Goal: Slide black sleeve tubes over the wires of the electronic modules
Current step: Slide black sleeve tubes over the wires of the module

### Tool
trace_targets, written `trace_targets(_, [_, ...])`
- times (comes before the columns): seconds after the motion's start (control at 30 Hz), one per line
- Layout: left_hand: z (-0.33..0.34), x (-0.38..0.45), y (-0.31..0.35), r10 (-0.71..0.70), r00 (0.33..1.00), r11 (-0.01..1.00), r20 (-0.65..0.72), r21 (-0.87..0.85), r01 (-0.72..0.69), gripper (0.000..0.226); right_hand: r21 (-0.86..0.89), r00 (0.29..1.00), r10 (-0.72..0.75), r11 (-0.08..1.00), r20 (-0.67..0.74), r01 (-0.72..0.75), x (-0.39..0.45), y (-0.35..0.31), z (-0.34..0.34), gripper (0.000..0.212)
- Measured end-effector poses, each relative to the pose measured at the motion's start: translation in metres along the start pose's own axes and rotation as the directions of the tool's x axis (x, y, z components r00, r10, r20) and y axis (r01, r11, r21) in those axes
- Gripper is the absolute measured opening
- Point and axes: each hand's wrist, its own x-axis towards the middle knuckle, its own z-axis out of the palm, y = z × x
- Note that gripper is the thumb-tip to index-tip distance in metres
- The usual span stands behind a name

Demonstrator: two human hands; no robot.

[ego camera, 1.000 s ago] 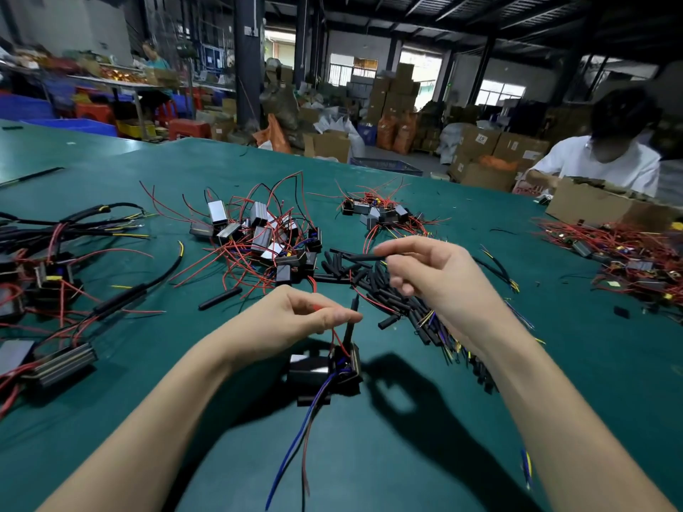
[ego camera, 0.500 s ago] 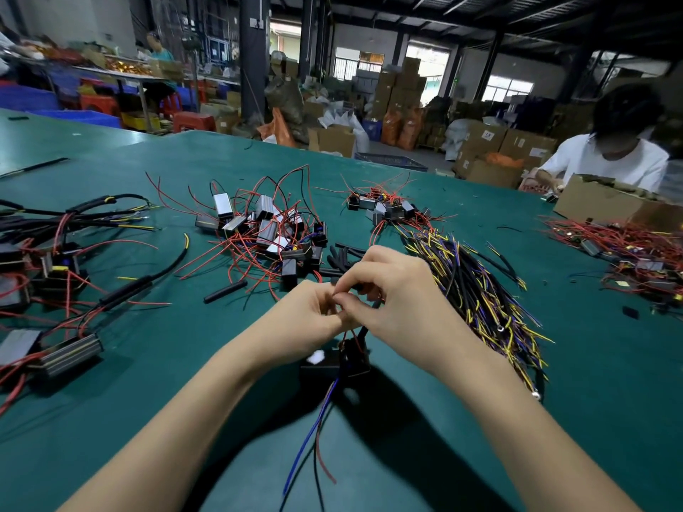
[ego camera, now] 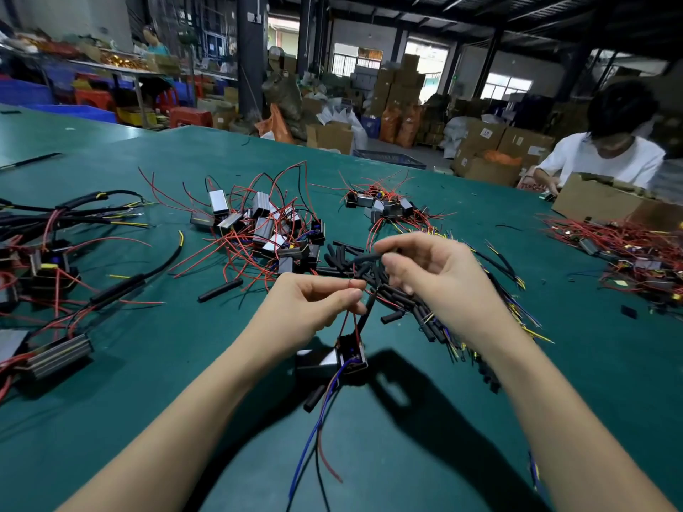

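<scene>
The left hand [ego camera: 314,304] pinches the limp thin red wire [ego camera: 355,290] near its tip, the right hand [ego camera: 436,279] grasps a light, pliable black sleeve tube [ego camera: 364,257].

Right hand [ego camera: 436,279] and sleeve tube [ego camera: 364,257] motion-blurred

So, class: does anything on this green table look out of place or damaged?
Nothing looks damaged. One black sleeve tube lies alone on the green table, apart from the tube pile by the right hand. The left hand pinches red wires.
</scene>
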Motion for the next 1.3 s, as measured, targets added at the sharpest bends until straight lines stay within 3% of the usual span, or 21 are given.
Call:
trace_targets(0.23, [0.006, -0.001, -0.002, 0.019, 0.996, 0.999, -0.089, -0.025, -0.021, 0.009, -0.092, 0.991, -0.035, 0.995, -0.131, 0.023, 0.002, 0.001, -0.007, 0.017])
trace_targets(0.47, [0.013, -0.003, -0.001, 0.056, 0.983, 0.998, -0.176, 0.01, -0.055, 0.009, 0.143, 0.974, 0.01, 0.989, -0.227, 0.023, 0.002, 0.006, 0.0, 0.013])
trace_targets(0.7, [0.014, -0.004, 0.002, 0.073, 0.98, 0.997, -0.185, -0.023, -0.078, 0.011, 0.15, 0.982, -0.005, 0.988, -0.19, 0.034, 0.0, 0.005, 0.003, 0.013])
trace_targets(0.8, [0.013, -0.004, 0.004, 0.094, 0.973, 0.994, -0.21, -0.037, -0.104, 0.011, 0.039, 0.984, -0.039, 0.998, -0.173, 0.046, 0.0, 0.002, 0.003, 0.019])
trace_targets(1.0, [0.017, -0.007, 0.009, 0.159, 0.957, 0.987, -0.243, 0.063, -0.148, 0.01, -0.132, 1.0, 0.009, 0.991, -0.002, -0.009, -0.001, 0.005, 0.015, 0.027])
trace_targets(1.17, [0.019, -0.008, 0.01, 0.223, 0.945, 0.967, -0.24, 0.173, -0.185, 0.017, -0.21, 0.997, -0.059, 0.975, 0.038, 0.066, -0.003, 0.006, 0.018, 0.004])
trace_targets(1.3, [0.021, -0.009, 0.009, 0.233, 0.946, 0.959, -0.227, 0.215, -0.185, 0.015, -0.209, 0.995, -0.097, 0.973, 0.0, 0.095, -0.004, 0.007, 0.016, 0.009])
